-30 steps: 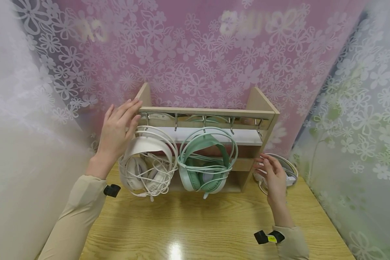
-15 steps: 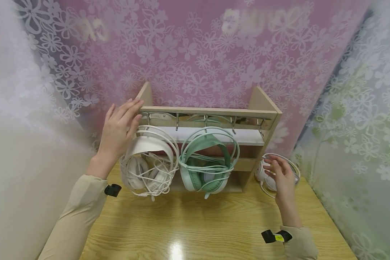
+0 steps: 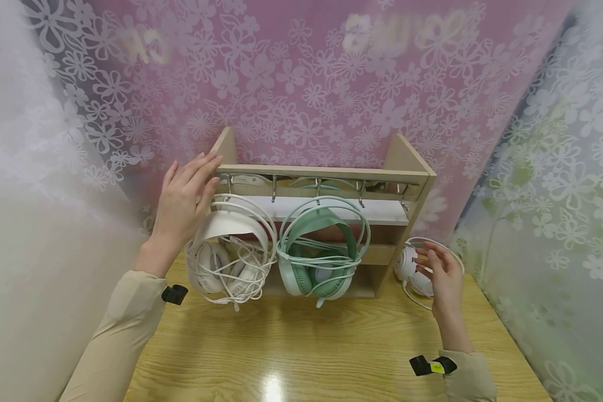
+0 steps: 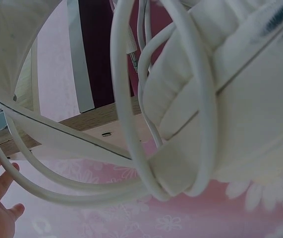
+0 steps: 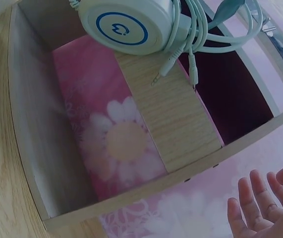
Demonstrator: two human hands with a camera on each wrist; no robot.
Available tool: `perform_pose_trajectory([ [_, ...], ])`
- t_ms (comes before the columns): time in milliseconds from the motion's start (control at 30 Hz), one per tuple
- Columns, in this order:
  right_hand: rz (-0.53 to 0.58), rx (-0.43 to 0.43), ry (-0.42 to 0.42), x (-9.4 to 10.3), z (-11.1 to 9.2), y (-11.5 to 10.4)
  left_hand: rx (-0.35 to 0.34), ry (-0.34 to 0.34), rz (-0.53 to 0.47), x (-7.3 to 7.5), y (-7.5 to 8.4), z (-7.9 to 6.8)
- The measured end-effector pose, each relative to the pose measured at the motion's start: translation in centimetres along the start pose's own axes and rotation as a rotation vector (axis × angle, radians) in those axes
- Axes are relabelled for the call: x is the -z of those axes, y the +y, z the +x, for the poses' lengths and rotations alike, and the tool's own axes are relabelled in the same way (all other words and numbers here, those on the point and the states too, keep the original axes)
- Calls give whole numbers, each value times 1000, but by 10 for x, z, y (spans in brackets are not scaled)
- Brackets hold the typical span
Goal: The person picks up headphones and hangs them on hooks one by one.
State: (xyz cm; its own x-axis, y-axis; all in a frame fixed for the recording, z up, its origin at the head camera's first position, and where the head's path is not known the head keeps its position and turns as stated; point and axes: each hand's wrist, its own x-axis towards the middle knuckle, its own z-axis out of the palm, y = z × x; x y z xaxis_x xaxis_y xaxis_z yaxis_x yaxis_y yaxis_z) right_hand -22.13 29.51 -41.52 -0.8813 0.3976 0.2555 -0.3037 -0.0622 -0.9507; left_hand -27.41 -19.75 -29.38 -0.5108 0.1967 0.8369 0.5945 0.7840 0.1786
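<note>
My left hand [image 3: 182,192] lies with straight fingers against the upper left corner of a wooden rack [image 3: 301,169]. Below it, white headphones [image 3: 226,225] with a tangled white cable hang from the leftmost hook. Mint-green headphones [image 3: 292,276], their cable looped round them, hang from the middle hook. My right hand [image 3: 443,276] is raised at the rack's right, fingers loosely bent and holding nothing. It partly covers another pair of white headphones [image 3: 406,262] on the table. In the right wrist view, the right hand [image 5: 262,210] is apart from the rack's side panel [image 5: 181,178].
Other metal hooks [image 3: 273,188] line the rack's front bar. A white shelf [image 3: 382,212] runs behind them. The wood-grain table [image 3: 281,346] extends in front. Pink floral sheeting [image 3: 301,84] stands behind, with a pale floral curtain [image 3: 558,223] on the right.
My right hand has moved right, away from the rack's side, uncovering more of the white headphones on the table. My left hand stays at the rack's corner. The whole view shifted slightly.
</note>
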Motion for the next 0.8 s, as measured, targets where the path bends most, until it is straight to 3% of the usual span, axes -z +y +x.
perform_pose_trajectory([
  [567,-55,-121,73,17,12,10,1,1,-3,0,-1,0],
  [800,-84,-115,100,22,12,17,0,-2,-2,1,0,0],
])
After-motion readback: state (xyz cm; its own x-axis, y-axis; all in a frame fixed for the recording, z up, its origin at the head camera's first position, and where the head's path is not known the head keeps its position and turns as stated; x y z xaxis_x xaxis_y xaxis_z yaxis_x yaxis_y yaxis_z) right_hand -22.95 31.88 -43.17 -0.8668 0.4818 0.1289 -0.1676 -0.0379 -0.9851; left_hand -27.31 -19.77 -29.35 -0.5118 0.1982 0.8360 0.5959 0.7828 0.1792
